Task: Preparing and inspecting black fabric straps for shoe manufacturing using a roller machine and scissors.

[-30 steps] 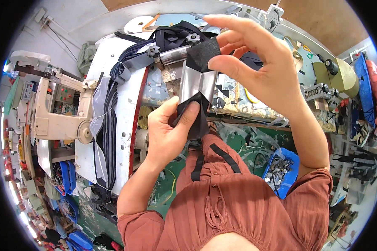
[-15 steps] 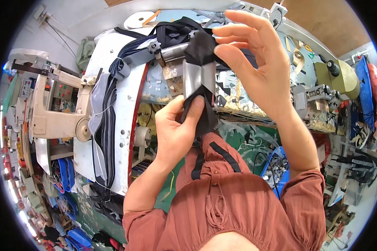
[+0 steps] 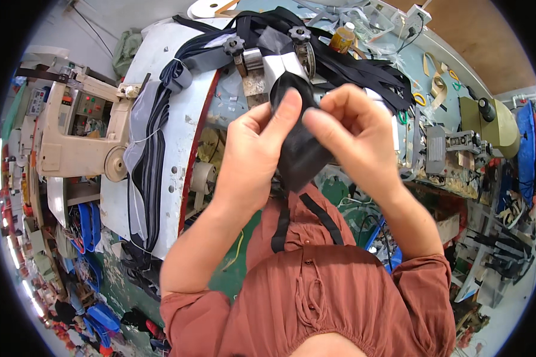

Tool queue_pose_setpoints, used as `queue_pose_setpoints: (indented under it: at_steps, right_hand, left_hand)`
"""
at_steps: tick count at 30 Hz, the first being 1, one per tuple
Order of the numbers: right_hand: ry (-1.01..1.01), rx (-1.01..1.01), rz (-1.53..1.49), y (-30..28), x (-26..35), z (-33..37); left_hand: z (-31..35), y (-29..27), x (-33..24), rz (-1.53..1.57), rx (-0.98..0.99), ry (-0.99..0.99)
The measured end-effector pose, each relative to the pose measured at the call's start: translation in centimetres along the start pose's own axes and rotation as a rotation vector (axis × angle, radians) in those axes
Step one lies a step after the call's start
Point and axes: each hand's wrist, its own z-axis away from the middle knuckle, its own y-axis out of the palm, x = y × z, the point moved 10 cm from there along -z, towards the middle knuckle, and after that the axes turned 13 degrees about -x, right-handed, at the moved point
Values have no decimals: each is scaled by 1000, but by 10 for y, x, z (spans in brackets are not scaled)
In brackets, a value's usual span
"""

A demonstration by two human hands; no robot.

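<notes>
A black fabric piece (image 3: 304, 156) hangs over the near end of a shiny metal former (image 3: 278, 66), its lower corner pointing down toward my lap. My left hand (image 3: 257, 138) pinches its left side, thumb on top. At the right edge of the same cloth is my right hand (image 3: 362, 132), fingers curled and thumb tip against it; slight blur and the hand itself hide how much cloth lies between them. Behind the former, a black star-shaped knob (image 3: 234, 45) and a second knob (image 3: 299, 34) top the machine head.
Long black straps (image 3: 363, 77) lie heaped behind the machine, beside a yellow bottle (image 3: 342, 38). A bundle of dark strips (image 3: 152, 178) drapes over the white table (image 3: 175, 149) at left. A beige sewing machine (image 3: 80, 134) stands farther left, an olive-green machine (image 3: 488, 128) at right.
My right hand has come down from above the machine to the fabric's right edge, its fingers curling in. The fabric now spreads wider and lower. My left hand has stayed on it, slightly higher.
</notes>
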Motion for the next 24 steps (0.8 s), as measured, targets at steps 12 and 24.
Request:
queue_pose_setpoints:
  at_steps: [12,24]
  right_hand:
    - [281,102,-93,12,33,-31]
    - [421,382,-205,32,49,-40]
  left_hand:
    - [21,20,-41,192,219,-271]
    - [26,24,-58,540,597,-349]
